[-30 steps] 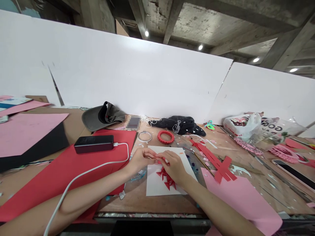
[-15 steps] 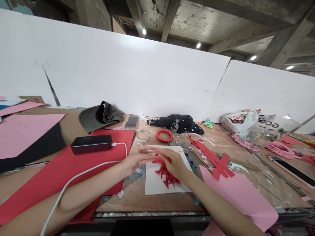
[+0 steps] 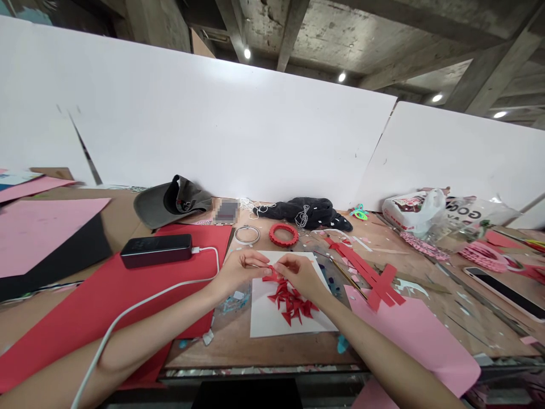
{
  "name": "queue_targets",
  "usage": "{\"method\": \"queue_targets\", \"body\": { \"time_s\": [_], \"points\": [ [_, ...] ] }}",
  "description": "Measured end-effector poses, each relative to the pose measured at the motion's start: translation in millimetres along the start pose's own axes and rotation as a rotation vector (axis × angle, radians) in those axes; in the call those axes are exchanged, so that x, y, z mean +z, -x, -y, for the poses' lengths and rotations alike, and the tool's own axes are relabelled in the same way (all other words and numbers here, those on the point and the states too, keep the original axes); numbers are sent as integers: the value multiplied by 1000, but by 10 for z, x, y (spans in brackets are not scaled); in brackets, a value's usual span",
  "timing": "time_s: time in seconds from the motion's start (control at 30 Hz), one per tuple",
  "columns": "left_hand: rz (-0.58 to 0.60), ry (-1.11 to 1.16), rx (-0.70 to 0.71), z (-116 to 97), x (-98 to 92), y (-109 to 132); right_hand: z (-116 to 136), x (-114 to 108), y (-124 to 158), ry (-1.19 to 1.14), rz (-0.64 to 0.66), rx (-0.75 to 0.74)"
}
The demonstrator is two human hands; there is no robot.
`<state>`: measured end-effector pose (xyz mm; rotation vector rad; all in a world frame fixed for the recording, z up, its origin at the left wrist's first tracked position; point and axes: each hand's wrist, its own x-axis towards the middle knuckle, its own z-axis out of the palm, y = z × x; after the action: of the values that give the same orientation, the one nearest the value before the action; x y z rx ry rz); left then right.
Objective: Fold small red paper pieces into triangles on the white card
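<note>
Left hand (image 3: 240,270) and right hand (image 3: 300,276) closing tightly, both pinching a small red paper piece (image 3: 272,276), above red paper cutouts (image 3: 292,304) lying on a white sheet (image 3: 266,321).

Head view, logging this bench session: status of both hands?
Left hand, right hand pinching red paper piece. Red paper cutouts on white card. White charging cable beside left forearm.
</note>
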<state>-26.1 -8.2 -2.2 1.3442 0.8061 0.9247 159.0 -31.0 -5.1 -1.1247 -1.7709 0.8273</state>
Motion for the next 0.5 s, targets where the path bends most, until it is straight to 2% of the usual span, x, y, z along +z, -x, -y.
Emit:
{"method": "queue_targets", "body": {
  "time_s": [0.2, 0.37, 0.5],
  "points": [
    [9, -1, -16, 31, 1, -9, 19, -4, 12, 87, -15, -37],
    [0, -165, 126, 67, 5, -1, 29, 25, 19, 25, 32, -34],
    [42, -280, 193, 72, 66, 74, 52, 84, 47, -4, 67, -23]
  ]
}}
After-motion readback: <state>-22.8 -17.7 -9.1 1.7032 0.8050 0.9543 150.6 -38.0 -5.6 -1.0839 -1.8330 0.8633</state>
